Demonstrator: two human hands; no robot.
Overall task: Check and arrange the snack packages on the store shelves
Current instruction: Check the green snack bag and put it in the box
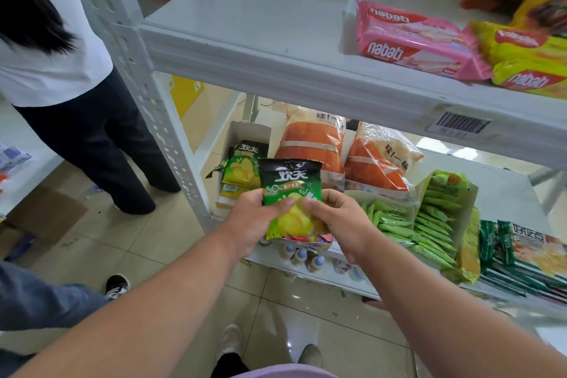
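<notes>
We hold one green snack packet (pixel 291 193) in front of the middle shelf (pixel 497 193), lower edge pinched between the left hand (pixel 254 221) and right hand (pixel 337 221), fingers curled around it. We judge the check to be in progress and the placing still ahead: matching packets sit in the open white box (pixel 245 132) just behind, their likely home. The packet reads "50%" under large Chinese characters. On the upper shelf (pixel 260 40), the pink wafer packs (pixel 411 40) read "nabati".
</notes>
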